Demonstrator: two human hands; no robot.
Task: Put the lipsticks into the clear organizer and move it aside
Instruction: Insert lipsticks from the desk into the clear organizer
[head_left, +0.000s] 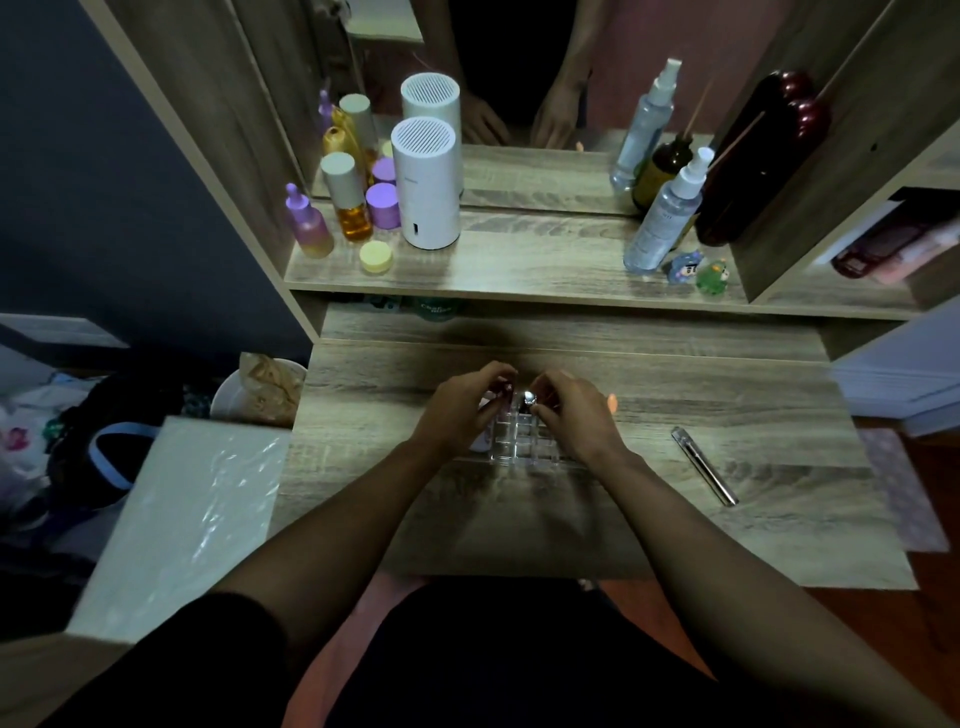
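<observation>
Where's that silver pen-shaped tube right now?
In the head view, the silver tube lies flat on the desk, to the right of the right hand and the clear organizer, untouched.

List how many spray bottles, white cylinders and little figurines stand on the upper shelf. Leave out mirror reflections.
Clear spray bottle with a white nozzle: 1
White cylindrical device with a slotted top: 1
Small cartoon figurines, one blue and one green: 2
Total: 4

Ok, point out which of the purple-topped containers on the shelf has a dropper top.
The purple dropper bottle at the shelf's left end: narrow bulb top, purple-to-yellow body. The purple-lidded jars beside it have flat, wide lids.
</observation>
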